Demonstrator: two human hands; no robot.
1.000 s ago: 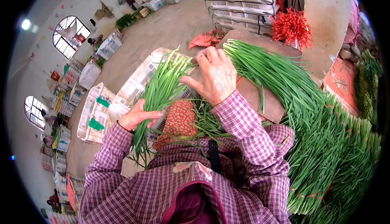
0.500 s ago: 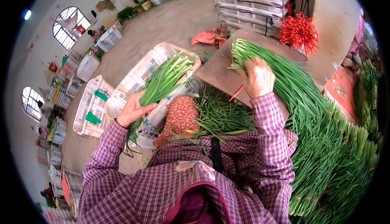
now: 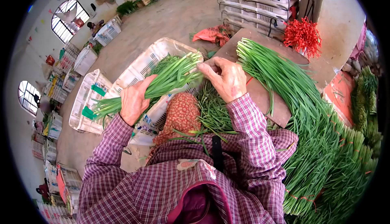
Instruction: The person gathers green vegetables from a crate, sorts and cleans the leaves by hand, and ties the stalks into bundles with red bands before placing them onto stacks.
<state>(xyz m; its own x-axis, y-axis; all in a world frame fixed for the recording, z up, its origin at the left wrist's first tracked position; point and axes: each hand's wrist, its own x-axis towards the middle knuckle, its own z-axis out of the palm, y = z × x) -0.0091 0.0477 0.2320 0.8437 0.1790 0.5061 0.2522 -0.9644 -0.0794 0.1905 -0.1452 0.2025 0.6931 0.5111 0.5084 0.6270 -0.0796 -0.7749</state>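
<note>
My left hand is closed around a bunch of green chives, held tilted over the near side of a white plastic crate. The pale stem ends point up and right, and leaf tips stick out behind the hand. My right hand is at those stem ends, thumb and fingers bent in a pinch; what is between them cannot be made out. To its right, a loose pile of chives lies on a brown board, with stem ends toward the far side.
Tied bundles of chives are heaped at the right. Loose leaves lie by my lap. A bunch of red ties hangs near stacked white crates. Another white crate stands at left, and an orange bag lies on the floor.
My right hand has moved left from the chive pile to the held bunch's stem ends. My left hand has raised and turned the bunch, now lying more level.
</note>
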